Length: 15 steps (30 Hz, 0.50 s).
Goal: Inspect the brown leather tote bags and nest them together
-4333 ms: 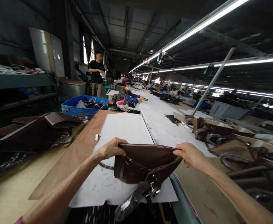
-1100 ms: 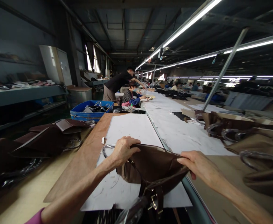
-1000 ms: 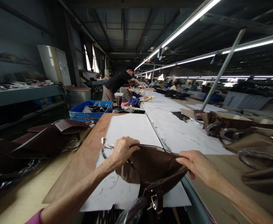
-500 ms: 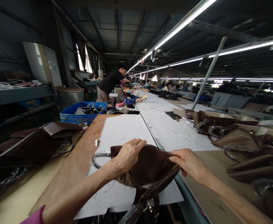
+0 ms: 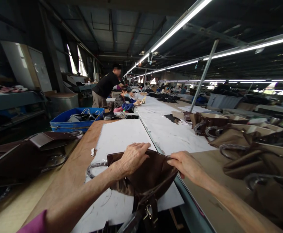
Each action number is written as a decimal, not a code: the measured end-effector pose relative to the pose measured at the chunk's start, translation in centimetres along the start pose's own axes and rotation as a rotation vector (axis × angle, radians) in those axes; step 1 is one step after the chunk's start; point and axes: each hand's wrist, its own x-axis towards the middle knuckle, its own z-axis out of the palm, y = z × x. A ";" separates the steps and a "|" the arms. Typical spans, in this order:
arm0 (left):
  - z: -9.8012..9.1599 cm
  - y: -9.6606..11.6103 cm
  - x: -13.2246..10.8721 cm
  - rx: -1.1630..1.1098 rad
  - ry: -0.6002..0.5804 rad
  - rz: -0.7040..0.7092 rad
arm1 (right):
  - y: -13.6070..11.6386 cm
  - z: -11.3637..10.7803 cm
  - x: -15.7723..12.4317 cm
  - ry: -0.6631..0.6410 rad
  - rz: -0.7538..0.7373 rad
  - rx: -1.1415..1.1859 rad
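A dark brown handbag (image 5: 153, 170) lies on white paper in front of me, its mouth spread wide and facing me. My left hand (image 5: 133, 158) is closed over its far rim, with the fingertips partly hidden. At the right corner of the mouth, my right hand (image 5: 186, 166) pinches the rim between thumb and fingers. A plastic-wrapped handle (image 5: 90, 170) sticks out on the bag's left side. Towards me hangs a strap with a metal buckle (image 5: 148, 212), beside another wrapped handle.
Brown bags with wrapped handles (image 5: 238, 139) crowd the right side; more dark bags (image 5: 32, 158) lie at left. Beyond the brown board stands a blue bin (image 5: 59, 124) with bags inside. Two co-workers, one standing (image 5: 105, 85) and one seated (image 5: 122, 102), are farther along the table.
My view has turned slightly right, so the surroundings sit farther left. Both hands keep their hold on the bag's rim, and the bag has barely changed shape.
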 end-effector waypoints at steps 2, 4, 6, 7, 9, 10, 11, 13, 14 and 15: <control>0.2 0.0 0.3 0.038 -0.006 0.005 | 0.0 0.0 0.0 0.002 -0.007 -0.002; 0.4 0.0 0.6 0.071 -0.028 0.022 | 0.1 0.0 0.0 0.009 -0.011 -0.012; 0.6 0.0 0.8 0.096 -0.045 0.034 | 0.2 0.1 0.1 0.010 -0.009 -0.015; 0.7 0.0 0.8 0.103 -0.048 0.035 | 0.3 0.1 0.1 0.010 -0.006 -0.013; 0.8 0.0 0.9 0.103 -0.047 0.024 | 0.3 0.2 0.1 0.012 0.003 -0.013; 0.8 0.0 1.0 0.095 -0.046 0.012 | 0.3 0.2 0.2 0.014 0.008 -0.015; 0.7 0.0 1.0 0.082 -0.047 -0.003 | 0.2 0.1 0.2 0.014 0.012 -0.018; 0.6 0.1 1.1 0.038 -0.055 -0.041 | 0.1 0.0 0.1 0.012 0.019 -0.017; 0.5 0.2 1.2 0.007 -0.063 -0.068 | 0.0 0.0 0.1 0.009 0.022 -0.014; 0.4 0.2 1.4 -0.027 -0.073 -0.103 | 0.0 -0.1 0.1 0.006 0.025 -0.011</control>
